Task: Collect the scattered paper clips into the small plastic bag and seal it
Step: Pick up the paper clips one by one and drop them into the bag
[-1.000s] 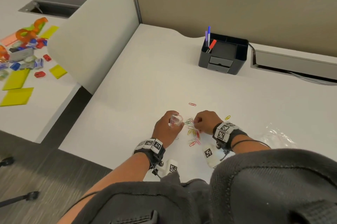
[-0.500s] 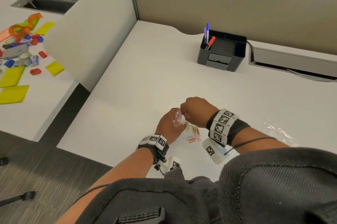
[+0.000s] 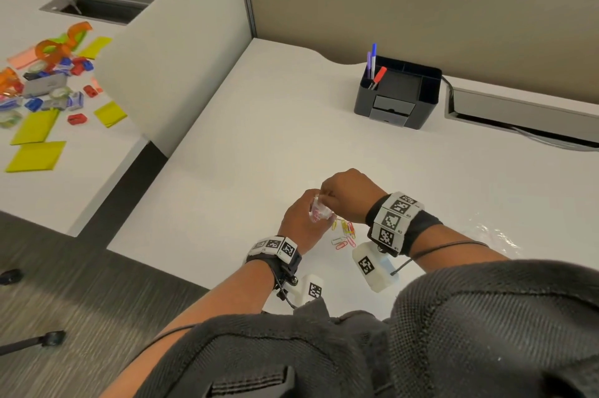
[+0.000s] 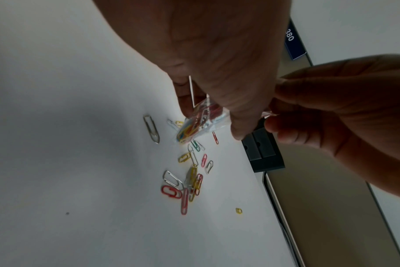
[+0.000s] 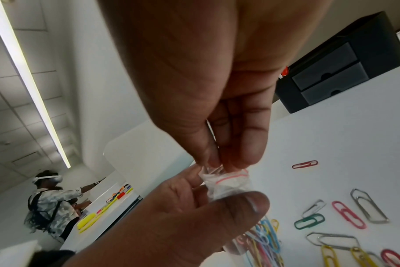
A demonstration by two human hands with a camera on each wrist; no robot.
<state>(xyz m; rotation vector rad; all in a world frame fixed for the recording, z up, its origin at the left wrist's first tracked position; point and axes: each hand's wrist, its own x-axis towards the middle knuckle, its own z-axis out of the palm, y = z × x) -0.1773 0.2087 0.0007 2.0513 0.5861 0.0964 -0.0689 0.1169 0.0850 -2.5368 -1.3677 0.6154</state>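
Your left hand (image 3: 299,219) held the small plastic bag (image 5: 226,182) part-filled with coloured paper clips, your right hand (image 3: 348,193) pinched its red-lined mouth, loose paper clips (image 4: 189,178) lay on the surface (image 3: 259,138) at 5 o'clock of the bag, black organiser (image 3: 398,93) holding pens at 1 o'clock.

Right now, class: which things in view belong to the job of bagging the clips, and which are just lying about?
Belongs to the job:
small plastic bag
loose paper clips
left hand
right hand

Just lying about:
black desk organiser
pens
yellow notes
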